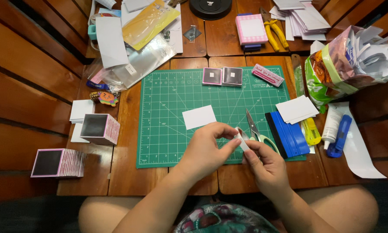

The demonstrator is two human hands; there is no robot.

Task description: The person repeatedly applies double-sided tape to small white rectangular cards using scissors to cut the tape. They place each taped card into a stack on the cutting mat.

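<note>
Head view: left hand point(207, 149) and right hand point(265, 162) met over the near edge of the green cutting mat point(159, 142), both pinching one small white card piece point(242, 138) between thumb and fingertips, held up off the mat, likely for peeling or folding. Scissors point(256, 129) lay just beside the right hand, within reach. A white card point(198, 117) sat mid-mat. Blue scraper point(289, 133) lay right of the scissors. Stacks of pink-edged squares point(58, 163) were parked left, off the mat.
</note>
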